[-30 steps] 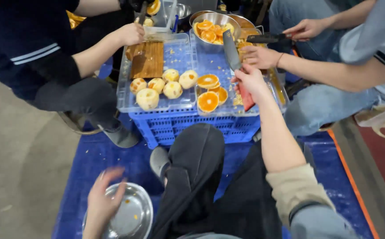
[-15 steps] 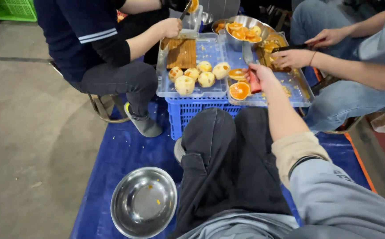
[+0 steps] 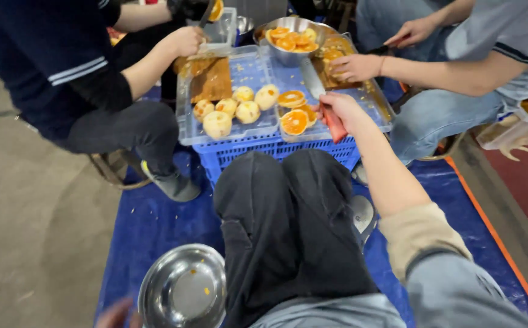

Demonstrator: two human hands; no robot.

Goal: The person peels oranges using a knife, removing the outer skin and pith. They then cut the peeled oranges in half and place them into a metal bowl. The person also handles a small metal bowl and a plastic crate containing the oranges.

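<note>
Change since approx. 1 s ago: the left hand point(image 3: 118, 314) was seen open over the steel bowl point(image 3: 185, 288). Now only a blurred sliver of it is caught at the bottom edge, just left of the bowl. Whether those fingers are spread or curled can't be told, tbh.

The right hand point(image 3: 340, 109) has been kept on the knife point(image 3: 318, 91) throughout. Its fingers are wrapped tight round the red handle, w/ the blade pointed away from them, towards the far bowl of slices point(image 3: 291, 36). The orange halves point(image 3: 294, 121) are lying cut side up just left of the knuckles, on a clear tray point(image 3: 227, 130) over the blue crate point(image 3: 276, 155). Nothing is being touched by the blade edge as far as can be seen, so the cutting looks paused, not mid-stroke.

Hard to make out: the handle is mostly covered by the grip, and part of the blade is lost against the tray. The peeled oranges point(image 3: 233, 109) further left are clear enough. Two co-workers' hands are seen beyond the fingers, one at a wooden board point(image 3: 212, 79), and faces are cut off.
</note>
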